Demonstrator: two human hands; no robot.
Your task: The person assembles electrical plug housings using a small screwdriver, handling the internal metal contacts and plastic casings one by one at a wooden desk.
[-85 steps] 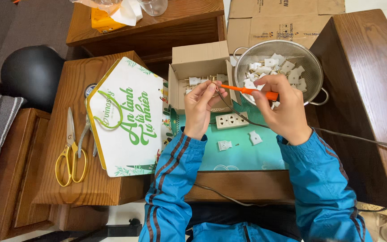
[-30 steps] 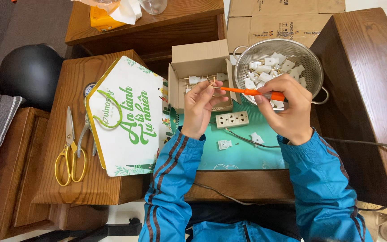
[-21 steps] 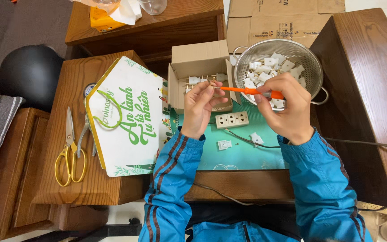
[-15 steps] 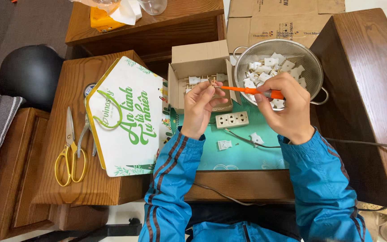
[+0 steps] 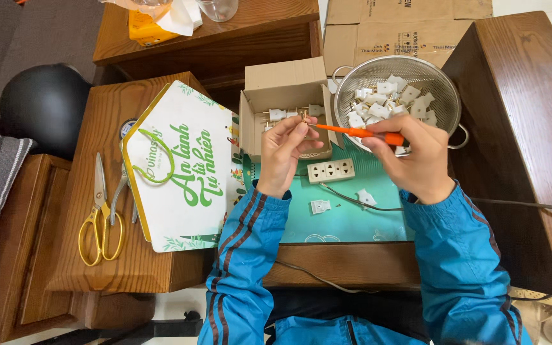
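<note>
Screwdriver: we see a thin orange-handled screwdriver, held level, metal tip pointing left toward the left hand, above the front edge of the cardboard box.
Right hand: right hand, grip closed round the orange handle; most of the handle hidden under the fingers.
Left hand: left hand, fingertips pinched shut on a small part right at the screwdriver tip.
Small part: tiny, looks like brass metal, but we can't make out its shape; mostly covered by fingertips.
Cardboard box: open cardboard box just behind the left hand, white plug pieces with prongs inside; its front is partly blocked by the hand.
Colander: metal colander behind the right hand, filled with white plastic pieces; near rim cut off by the hand.
Surface: green surface under both hands.
Power strip: white power strip lies between the hands, its cable running right.
Loose bits: two white plastic pieces near the strip.
Left side: hexagonal printed box and yellow-handled scissors on a wooden stool.
Sleeves: blue jacket sleeves cut off at the bottom edge.
</note>
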